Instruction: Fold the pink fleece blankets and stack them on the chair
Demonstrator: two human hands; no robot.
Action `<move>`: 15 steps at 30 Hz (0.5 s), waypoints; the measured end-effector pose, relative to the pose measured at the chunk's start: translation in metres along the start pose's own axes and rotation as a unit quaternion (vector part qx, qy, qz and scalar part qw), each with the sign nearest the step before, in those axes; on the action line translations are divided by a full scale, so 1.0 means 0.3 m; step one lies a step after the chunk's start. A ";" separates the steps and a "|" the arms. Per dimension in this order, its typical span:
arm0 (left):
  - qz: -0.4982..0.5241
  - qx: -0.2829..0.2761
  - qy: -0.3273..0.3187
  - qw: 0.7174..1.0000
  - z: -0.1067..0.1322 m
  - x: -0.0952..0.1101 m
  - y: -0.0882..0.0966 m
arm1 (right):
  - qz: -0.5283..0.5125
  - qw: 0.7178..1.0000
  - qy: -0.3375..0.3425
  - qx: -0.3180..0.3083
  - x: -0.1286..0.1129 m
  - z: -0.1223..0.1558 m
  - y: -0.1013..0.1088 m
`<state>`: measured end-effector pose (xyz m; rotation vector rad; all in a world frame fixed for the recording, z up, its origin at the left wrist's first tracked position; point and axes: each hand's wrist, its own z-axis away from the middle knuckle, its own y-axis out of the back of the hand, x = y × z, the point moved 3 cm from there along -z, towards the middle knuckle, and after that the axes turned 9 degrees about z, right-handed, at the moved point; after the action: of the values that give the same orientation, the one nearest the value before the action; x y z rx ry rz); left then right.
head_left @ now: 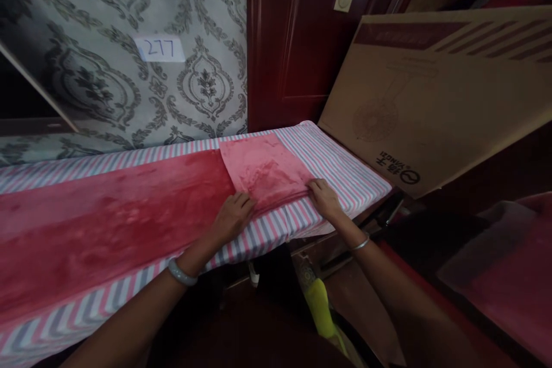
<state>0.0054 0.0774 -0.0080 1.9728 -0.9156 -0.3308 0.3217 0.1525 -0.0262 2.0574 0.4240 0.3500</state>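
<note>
A long red plush cloth (172, 201) lies along a striped sheet, its right end folded back to show a lighter pink underside (267, 167). My left hand (235, 215) is at the near left corner of the folded part, with its fingers curled on the edge. At the near right corner, my right hand (324, 198) pinches the folded edge between thumb and fingers. The fingertips of both hands are partly hidden against the fabric. Some wrinkles mark the pink flap between the hands.
The striped sheet (340, 172) covers a long narrow table against a patterned wall. A large cardboard box (431, 92) leans beyond its right end. Below stands something yellow-green (319, 305). More pink cloth (513, 259) lies at the right. A paper marked 277 (159, 48) hangs on the wall.
</note>
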 end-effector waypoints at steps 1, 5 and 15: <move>0.000 0.004 0.000 1.000 0.002 0.002 0.006 | -0.007 1.000 -0.001 0.007 0.000 -0.001 0.012; 0.005 0.013 0.018 1.000 -0.001 0.013 0.025 | -0.025 0.998 -0.023 0.046 -0.053 -0.057 0.086; 0.054 -0.139 0.071 0.986 0.070 0.021 -0.044 | -0.038 0.990 0.033 -0.133 -0.272 -0.065 -0.005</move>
<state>0.0044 0.0639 -0.0299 1.6631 -0.8323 -0.2381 0.2401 0.1329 -0.0240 1.7690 0.4691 0.4070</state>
